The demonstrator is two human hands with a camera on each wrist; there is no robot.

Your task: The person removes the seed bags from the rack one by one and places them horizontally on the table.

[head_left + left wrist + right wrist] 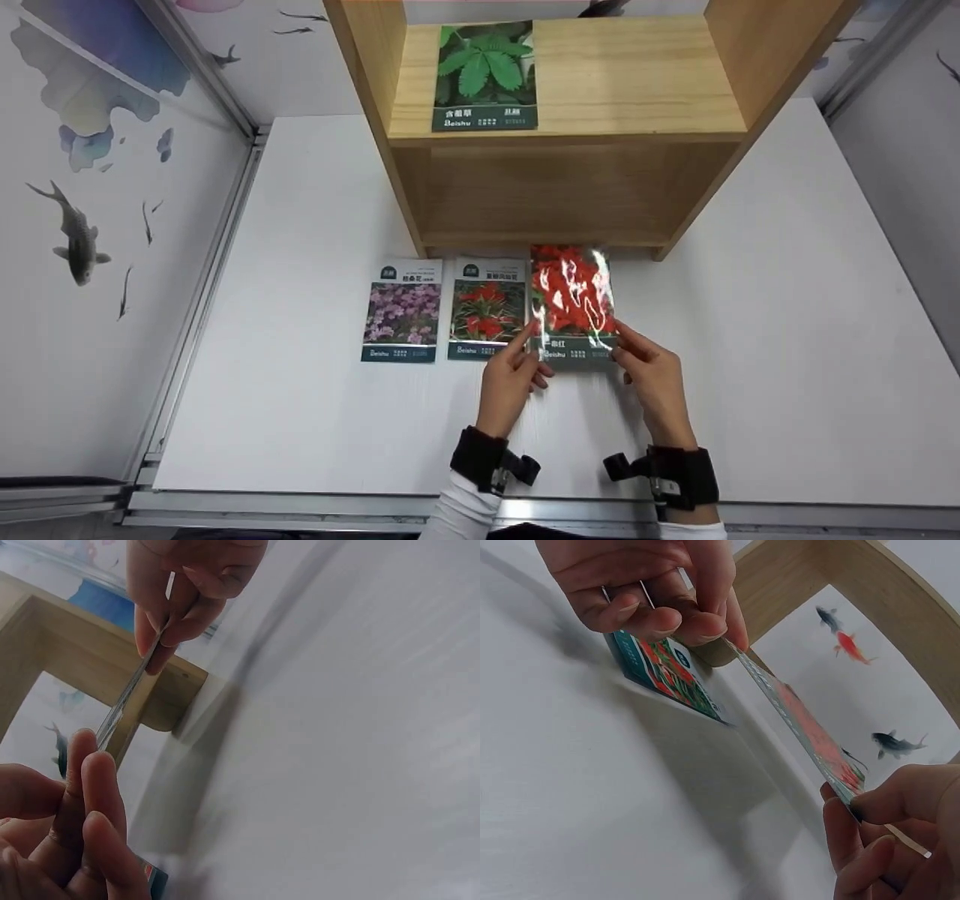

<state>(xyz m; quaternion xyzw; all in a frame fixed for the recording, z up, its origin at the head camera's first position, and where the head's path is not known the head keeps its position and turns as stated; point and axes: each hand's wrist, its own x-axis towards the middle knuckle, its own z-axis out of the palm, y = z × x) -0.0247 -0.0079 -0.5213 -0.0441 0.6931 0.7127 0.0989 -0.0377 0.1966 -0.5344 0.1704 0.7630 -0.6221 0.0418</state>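
Note:
A glossy seed packet with red flowers is held up by both hands, its shadow falling on the white table. My left hand pinches its lower left edge between thumb and fingers. On the opposite edge, my right hand grips the lower right corner, thumb in front. The right wrist view shows the packet almost edge-on, stretched between the two hands. Left of it on the table lie a packet with red flowers and thin green leaves, partly behind the left fingers, and a purple-flower packet.
A wooden shelf unit stands just behind the packets. A green-leaf packet lies on the left of its upper board. The white table extends to both sides, with a metal rail along its front edge.

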